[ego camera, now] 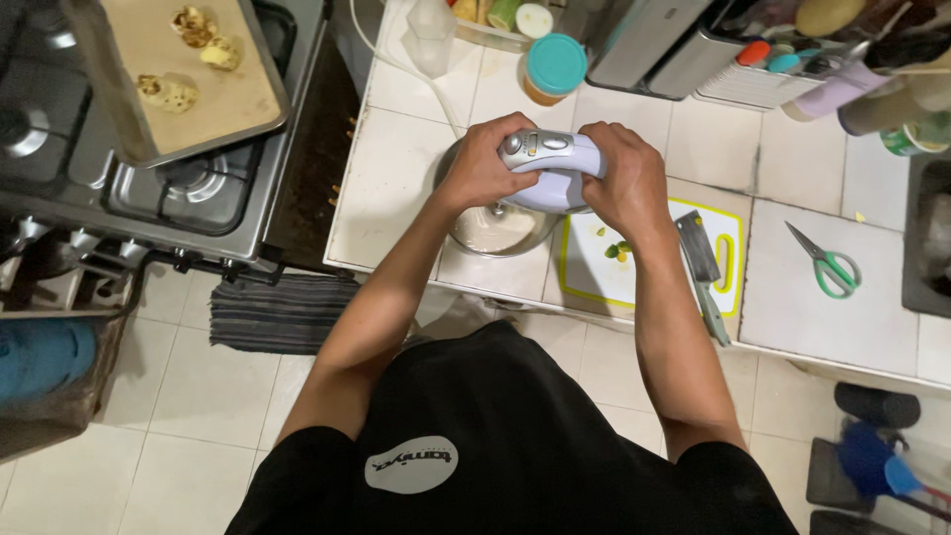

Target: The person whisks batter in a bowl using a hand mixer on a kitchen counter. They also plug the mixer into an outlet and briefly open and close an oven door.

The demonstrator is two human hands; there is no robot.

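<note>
A white and grey electric hand mixer [555,163] is held over a metal bowl [495,228] of pale batter on the tiled counter. My left hand [485,163] grips the mixer's front end near its controls. My right hand [624,178] wraps around the rear of the mixer's body. The beaters reach down into the bowl and are mostly hidden by the mixer and my hands.
A white cutting board with a yellow-green rim [604,267] lies right of the bowl, with a cleaver [701,267] on it. Green-handled scissors [827,263] lie farther right. A teal-lidded jar [553,67] stands behind. On the stove at left rests a baking tray [198,109] with pastries.
</note>
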